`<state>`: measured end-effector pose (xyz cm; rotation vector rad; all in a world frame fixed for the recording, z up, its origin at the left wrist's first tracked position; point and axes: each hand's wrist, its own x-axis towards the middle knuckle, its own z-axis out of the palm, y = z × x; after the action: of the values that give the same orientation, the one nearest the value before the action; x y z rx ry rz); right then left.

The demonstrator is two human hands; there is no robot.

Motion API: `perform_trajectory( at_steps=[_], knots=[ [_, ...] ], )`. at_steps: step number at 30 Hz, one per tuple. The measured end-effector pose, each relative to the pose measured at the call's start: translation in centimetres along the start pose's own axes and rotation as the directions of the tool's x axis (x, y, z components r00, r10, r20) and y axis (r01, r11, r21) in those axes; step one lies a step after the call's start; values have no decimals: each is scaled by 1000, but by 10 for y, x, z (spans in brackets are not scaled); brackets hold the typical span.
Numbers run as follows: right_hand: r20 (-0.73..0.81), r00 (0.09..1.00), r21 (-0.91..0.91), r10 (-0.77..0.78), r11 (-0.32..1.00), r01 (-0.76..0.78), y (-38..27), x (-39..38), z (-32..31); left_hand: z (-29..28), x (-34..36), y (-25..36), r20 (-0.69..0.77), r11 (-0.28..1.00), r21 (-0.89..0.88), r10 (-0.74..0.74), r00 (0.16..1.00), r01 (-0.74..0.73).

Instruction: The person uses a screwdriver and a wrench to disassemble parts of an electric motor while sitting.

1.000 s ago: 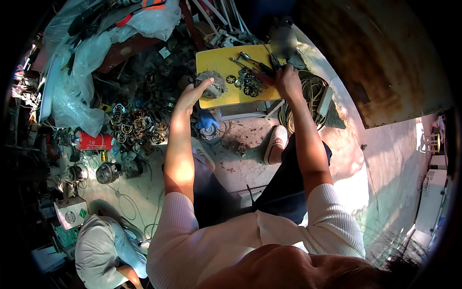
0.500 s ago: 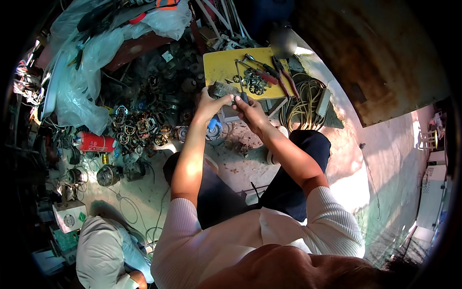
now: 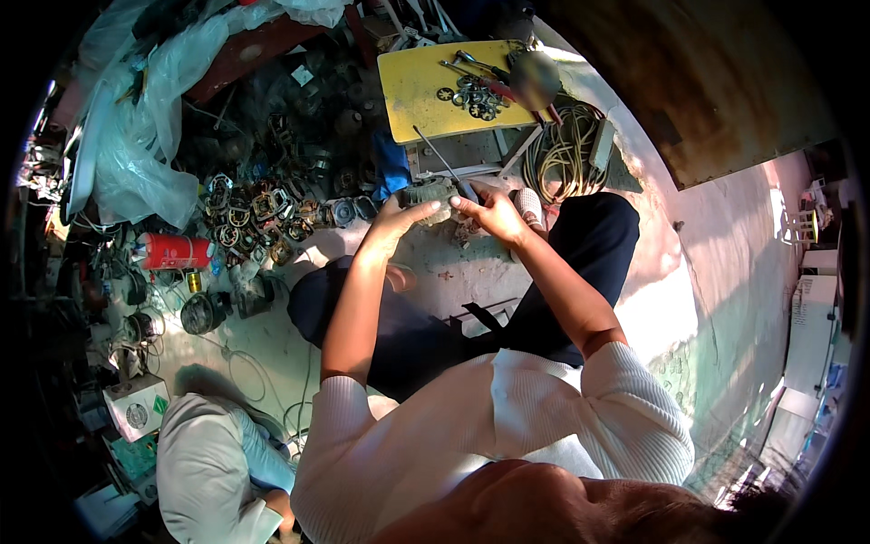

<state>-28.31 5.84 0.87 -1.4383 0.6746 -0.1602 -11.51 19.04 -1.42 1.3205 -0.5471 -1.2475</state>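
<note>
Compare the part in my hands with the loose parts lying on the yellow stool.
The grey round part is one larger piece, held between both hands above the floor, a screwdriver set to it. The washer-like pieces are many, smaller, and lie untouched on the yellow stool. Both look metallic.

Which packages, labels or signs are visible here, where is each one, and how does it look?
Red canister: lying on the floor at the left, cylinder with white label patches.
White box: floor at lower left, squarish, a round mark and a green diamond on top.
Clear plastic bags: upper left, crumpled, translucent.
No screens show.
</note>
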Motion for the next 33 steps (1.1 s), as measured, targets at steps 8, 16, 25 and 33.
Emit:
perform_trajectory(
  at_steps=[8,16,25,33],
  knots=[
    [-189,974,-107,-125,989,106,34,-50,-22,-10,2,-36,-138,989,-69,119,983,-130],
    [-189,982,-304,-26,952,-34,10,-100,-13,-10,6,-51,-290,966,56,259,921,-254],
    [-180,953,-596,-245,797,92,16,-97,-14,-27,22,-83,-299,890,365,390,871,-273],
    [-174,928,-751,-329,654,90,8,-91,-1,-22,27,-84,-403,917,365,312,860,-161]
  ],
)
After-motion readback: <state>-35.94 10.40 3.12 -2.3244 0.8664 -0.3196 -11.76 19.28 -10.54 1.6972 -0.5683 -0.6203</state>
